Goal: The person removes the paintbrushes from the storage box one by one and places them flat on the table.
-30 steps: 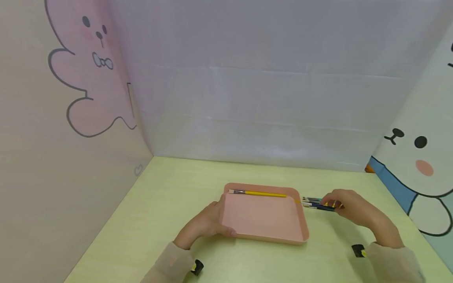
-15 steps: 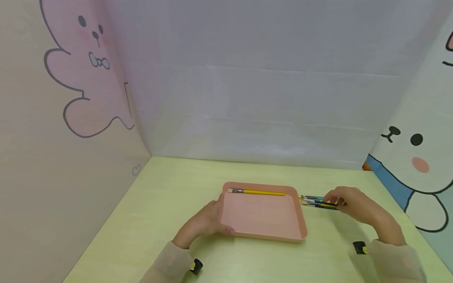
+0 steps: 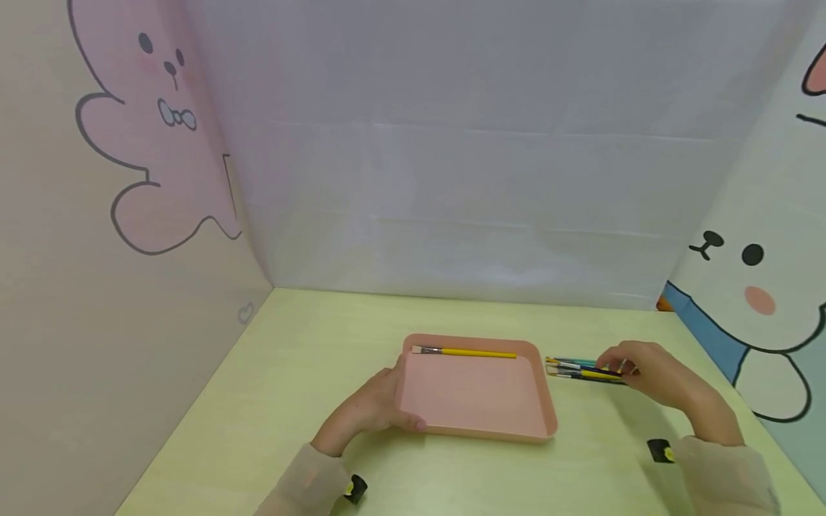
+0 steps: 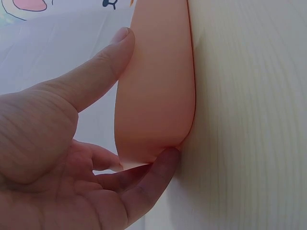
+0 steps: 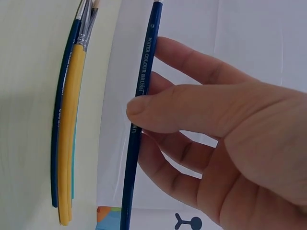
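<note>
A pink tray lies on the pale green table with a yellow-handled brush along its far side. My left hand grips the tray's near-left corner; the left wrist view shows the thumb on the tray wall and a finger curled at the corner. Right of the tray lies a small bunch of brushes. My right hand pinches a dark blue brush between thumb and fingers. A yellow brush and another dark blue one lie flat beside it.
Paper walls with cartoon animals close the table on the left, the back and the right. Bare tabletop lies left of the tray and in front of it.
My right hand has slid a little to the right along the brushes. The left hand and the tray have stayed put.
</note>
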### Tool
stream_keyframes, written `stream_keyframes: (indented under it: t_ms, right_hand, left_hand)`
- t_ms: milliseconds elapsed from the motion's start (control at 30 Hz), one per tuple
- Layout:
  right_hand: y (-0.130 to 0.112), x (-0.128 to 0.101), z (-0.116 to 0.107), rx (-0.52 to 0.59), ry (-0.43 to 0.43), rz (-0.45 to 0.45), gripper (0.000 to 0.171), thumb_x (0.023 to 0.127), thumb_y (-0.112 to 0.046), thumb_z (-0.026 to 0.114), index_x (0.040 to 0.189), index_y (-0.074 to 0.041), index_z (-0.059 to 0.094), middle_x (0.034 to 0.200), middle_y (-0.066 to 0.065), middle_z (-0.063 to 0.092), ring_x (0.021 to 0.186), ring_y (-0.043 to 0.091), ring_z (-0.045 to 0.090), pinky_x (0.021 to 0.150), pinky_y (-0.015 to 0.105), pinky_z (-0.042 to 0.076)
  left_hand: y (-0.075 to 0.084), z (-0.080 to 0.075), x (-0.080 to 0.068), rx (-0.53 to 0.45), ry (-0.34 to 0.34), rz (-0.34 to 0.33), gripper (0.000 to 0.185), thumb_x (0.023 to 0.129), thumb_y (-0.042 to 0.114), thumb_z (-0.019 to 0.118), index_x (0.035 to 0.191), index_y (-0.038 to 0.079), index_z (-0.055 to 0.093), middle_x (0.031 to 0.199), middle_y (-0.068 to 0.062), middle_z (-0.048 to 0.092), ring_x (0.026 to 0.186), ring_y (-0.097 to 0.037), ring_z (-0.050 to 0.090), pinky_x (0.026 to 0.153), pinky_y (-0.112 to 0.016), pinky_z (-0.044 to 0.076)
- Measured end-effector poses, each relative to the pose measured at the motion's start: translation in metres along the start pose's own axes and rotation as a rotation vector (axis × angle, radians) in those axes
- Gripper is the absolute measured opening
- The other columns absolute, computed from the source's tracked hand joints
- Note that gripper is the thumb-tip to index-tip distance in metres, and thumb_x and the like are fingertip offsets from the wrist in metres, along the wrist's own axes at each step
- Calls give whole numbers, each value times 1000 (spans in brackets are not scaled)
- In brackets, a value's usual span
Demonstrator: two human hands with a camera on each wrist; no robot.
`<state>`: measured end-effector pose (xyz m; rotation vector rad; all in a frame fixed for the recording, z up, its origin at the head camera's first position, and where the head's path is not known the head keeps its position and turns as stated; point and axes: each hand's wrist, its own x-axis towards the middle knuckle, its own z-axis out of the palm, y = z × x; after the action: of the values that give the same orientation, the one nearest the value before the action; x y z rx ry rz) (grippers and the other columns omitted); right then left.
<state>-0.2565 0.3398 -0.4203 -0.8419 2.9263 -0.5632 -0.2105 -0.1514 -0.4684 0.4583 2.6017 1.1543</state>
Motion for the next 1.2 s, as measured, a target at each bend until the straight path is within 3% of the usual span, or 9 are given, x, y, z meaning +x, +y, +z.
stream_keyframes:
  t_ms: [533, 933, 1200]
  right_hand:
    - [19, 0, 8, 0, -34, 80, 43, 83, 20, 68, 109, -12, 78, 96, -4, 69, 85, 15, 62, 71, 30, 55]
    - [35, 1, 19, 22, -50, 80, 48, 79, 24, 63, 106, -13, 78, 97, 0, 70, 84, 15, 62, 72, 32, 55]
    - [39, 2, 22, 11, -54, 62, 48, 79, 24, 64, 105, -14, 78, 98, -1, 71, 85, 14, 63, 74, 36, 56]
  left_hand:
    - [-1, 1, 0, -3, 0, -6, 118, 74, 33, 100, 162, 3, 27, 125, -17, 58, 108, -28, 55, 98, -51, 47]
    - [1, 1, -2, -18, -6, -17, 132, 74, 32, 100, 168, -2, 13, 133, -23, 55, 112, -29, 55, 103, -54, 45]
    - [2, -1, -1, -9, -8, 11, 127, 75, 31, 99, 168, 0, 17, 128, -20, 57, 109, -28, 54, 100, -52, 46]
